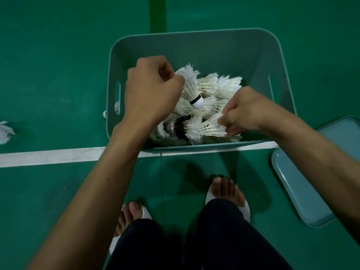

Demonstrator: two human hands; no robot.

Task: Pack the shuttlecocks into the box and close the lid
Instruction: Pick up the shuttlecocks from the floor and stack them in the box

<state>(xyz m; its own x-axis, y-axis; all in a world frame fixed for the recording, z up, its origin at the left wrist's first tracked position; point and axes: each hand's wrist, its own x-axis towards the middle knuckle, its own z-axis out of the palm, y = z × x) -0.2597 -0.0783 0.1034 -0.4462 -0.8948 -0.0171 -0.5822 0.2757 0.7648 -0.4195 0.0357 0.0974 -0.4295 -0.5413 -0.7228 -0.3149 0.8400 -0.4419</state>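
No readable text or labels.

box (194, 43) far half free – shuttlecocks (212, 88) near side

Lid (303, 188): right part cut off by the picture's edge, upper corner covered by the right forearm (311, 152). Loose shuttlecock (4, 132) at the left edge: cut off and blurred; second stray shuttlecock (105, 114) mostly hidden behind the left wall of the box (194, 38), only its cork tip and a few feathers showing. Pile (220, 86) in the box: lower layers buried, count untellable; left hand (150, 90) covers part of the banded shuttlecock (191, 88), right hand (247, 111) the feather tips of the near shuttlecock (208, 127).
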